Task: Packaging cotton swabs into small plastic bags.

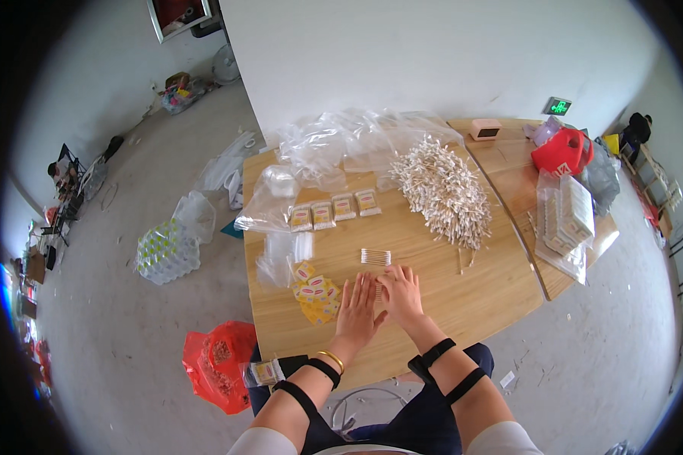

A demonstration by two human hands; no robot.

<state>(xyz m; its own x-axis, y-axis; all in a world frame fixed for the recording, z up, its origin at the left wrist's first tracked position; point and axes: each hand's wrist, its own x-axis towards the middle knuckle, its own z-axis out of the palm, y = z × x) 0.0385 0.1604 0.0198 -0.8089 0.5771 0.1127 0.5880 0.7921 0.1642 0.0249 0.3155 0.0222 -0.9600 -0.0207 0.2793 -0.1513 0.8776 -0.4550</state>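
Observation:
Side by side at the near edge of the wooden table [463,296] are my two hands, with a small row of cotton swabs [379,292] partly showing between them. My left hand [359,309] lies nearly flat, fingers stretched forward along the row's left side. My right hand [402,293] curls from the right, its bent fingers and thumb on the swabs; its fingertips are partly hidden. Just beyond them a neat row of swabs [376,256] lies alone. Yellow printed cards [316,296] are spread left of my left hand. A large heap of loose swabs [444,193] covers the back right.
Several filled swab packets [334,211] line the back left, near clear plastic bags [334,148] and small clear sleeves [284,254]. A red bag [221,364] hangs beside my left leg. The adjoining table holds a red container [563,152], wrapped packs [569,216] and a pink clock [486,130].

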